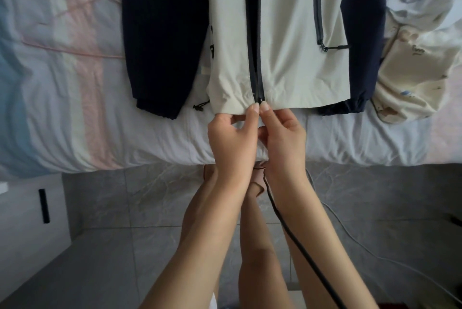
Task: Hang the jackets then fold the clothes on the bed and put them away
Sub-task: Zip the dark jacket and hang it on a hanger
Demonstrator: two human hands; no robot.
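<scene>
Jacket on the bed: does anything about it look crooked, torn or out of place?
Nothing looks damaged. The jacket lies flat and straight; its front zipper gapes open, and the left hand and right hand pinch the hem at its bottom end. Only the cream garment beside it is crumpled.

Your jacket (287, 33): cream body, navy sleeves, laid flat, front up, on the bed (75, 121), hem toward you. Its front zipper (257, 83) stands open, the lower ends meeting at the hem. A printed cream garment (410, 78) lies crumpled beside the sleeve on your right.
</scene>
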